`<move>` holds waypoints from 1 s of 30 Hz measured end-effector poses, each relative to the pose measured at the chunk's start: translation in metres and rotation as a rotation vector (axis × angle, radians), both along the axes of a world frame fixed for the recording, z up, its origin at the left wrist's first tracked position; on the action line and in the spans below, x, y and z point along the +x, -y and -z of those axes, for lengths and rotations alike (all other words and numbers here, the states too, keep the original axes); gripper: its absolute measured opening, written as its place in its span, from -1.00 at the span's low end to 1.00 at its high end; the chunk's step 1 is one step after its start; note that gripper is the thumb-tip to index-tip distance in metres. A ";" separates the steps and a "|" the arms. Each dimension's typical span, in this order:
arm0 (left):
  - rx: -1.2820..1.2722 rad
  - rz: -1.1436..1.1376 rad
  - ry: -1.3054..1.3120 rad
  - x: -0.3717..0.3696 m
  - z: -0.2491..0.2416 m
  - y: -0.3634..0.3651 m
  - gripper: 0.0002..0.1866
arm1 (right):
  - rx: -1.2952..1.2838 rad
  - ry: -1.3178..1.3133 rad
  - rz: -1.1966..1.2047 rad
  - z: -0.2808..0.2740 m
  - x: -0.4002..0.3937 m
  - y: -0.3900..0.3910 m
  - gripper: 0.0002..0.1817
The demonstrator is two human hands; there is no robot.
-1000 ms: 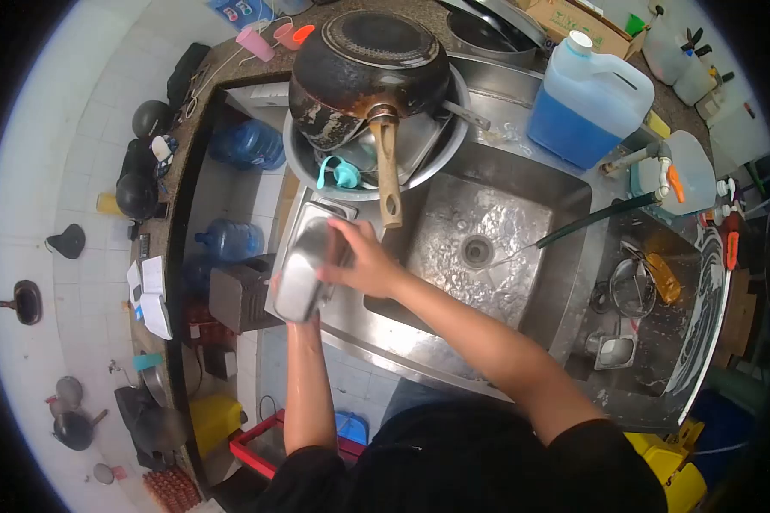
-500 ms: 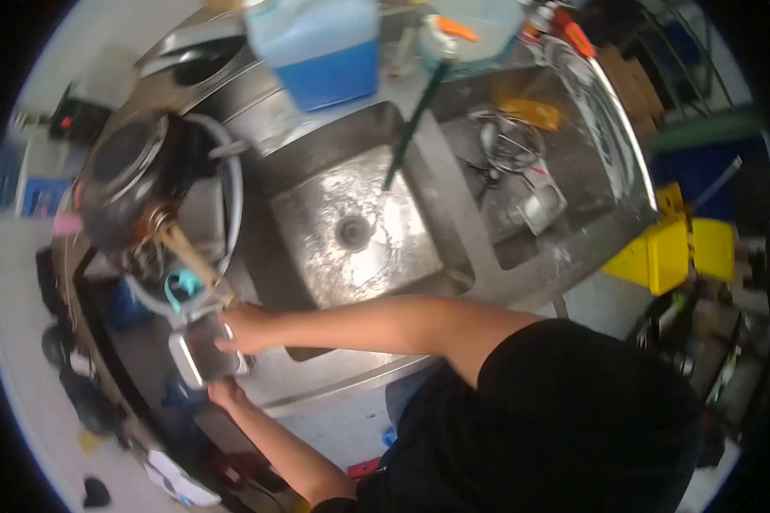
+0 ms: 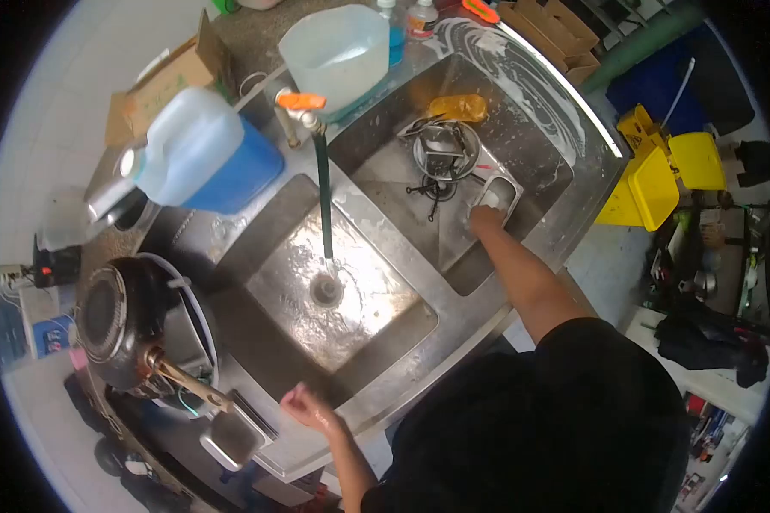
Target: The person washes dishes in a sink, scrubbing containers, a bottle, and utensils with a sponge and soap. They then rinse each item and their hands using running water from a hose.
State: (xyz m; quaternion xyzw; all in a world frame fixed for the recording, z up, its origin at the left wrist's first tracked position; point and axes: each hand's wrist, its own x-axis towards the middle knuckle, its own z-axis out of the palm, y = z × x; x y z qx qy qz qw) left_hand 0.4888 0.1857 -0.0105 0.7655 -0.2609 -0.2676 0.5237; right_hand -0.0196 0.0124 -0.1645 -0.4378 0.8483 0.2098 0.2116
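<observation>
My right hand (image 3: 486,219) reaches into the soapy right-hand basin (image 3: 539,145) and closes on the near rim of a small rectangular steel container (image 3: 499,193). A wire strainer (image 3: 443,152) and an amber object (image 3: 458,107) lie just beyond it. My left hand (image 3: 304,407) hovers at the front edge of the middle basin (image 3: 376,342), fingers curled and holding nothing. To its left, a rectangular steel tin (image 3: 231,438) rests on the counter. A green hose (image 3: 323,197) from the orange-handled tap (image 3: 299,101) runs water onto the drain.
A blackened wok (image 3: 115,321) with a wooden handle sits upturned in a steel bowl (image 3: 204,325) at the left. A blue detergent jug (image 3: 201,154) and a translucent tub (image 3: 338,51) stand behind the basins. Yellow bins (image 3: 667,167) stand on the floor to the right.
Both hands have let go of the steel tin, which now lies on the counter. My right hand has crossed over to the right basin, and the view has swung round.
</observation>
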 end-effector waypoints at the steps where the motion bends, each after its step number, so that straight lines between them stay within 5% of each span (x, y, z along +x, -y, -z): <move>1: -0.064 0.168 -0.016 0.003 0.036 0.008 -0.84 | -0.031 0.019 -0.009 -0.004 -0.004 0.005 -0.71; 2: -0.126 0.304 -0.037 -0.007 0.055 0.022 -0.85 | -0.066 0.036 -0.019 -0.011 -0.011 0.014 -0.71; 3: -0.181 0.416 -0.017 -0.041 0.021 0.051 -0.89 | -0.102 0.050 -0.030 -0.020 -0.015 0.023 -0.70; 6: -0.026 0.563 -0.155 -0.065 0.015 0.081 -0.91 | -0.303 0.066 0.017 -0.056 -0.050 0.025 -0.69; 9: 0.024 0.572 -0.393 -0.075 0.037 0.092 -0.92 | -0.718 0.519 0.361 -0.075 -0.086 0.007 -0.63; 12: 0.076 0.614 -0.471 -0.097 0.027 0.102 -0.92 | -0.771 1.070 0.643 -0.160 -0.060 -0.004 -0.54; 14: 0.286 0.693 -0.533 -0.116 0.003 0.116 -0.77 | -0.763 1.277 0.627 -0.184 -0.027 -0.005 -0.55; 17: 0.275 0.755 -0.980 -0.123 -0.028 0.129 -0.21 | -0.682 1.365 0.612 -0.185 0.055 0.000 -0.59; 21: 0.268 0.372 -1.171 -0.071 0.006 0.116 -0.33 | -0.311 1.667 0.494 -0.150 0.196 -0.007 -0.57; 23: 0.198 0.176 -1.204 -0.036 0.024 0.099 -0.49 | -0.290 1.332 0.141 -0.107 0.252 0.003 -0.46; 26: 0.309 -0.072 -0.866 0.015 0.093 0.073 -0.54 | -0.557 1.291 0.304 -0.074 0.306 0.042 -0.24; 28: 0.334 -0.326 -0.848 0.029 0.132 0.073 -0.47 | -0.398 1.609 0.582 -0.065 0.318 0.074 -0.41; 30: 0.358 -0.359 -0.713 0.023 0.146 0.082 -0.45 | -0.274 1.660 0.523 -0.076 0.329 0.077 -0.65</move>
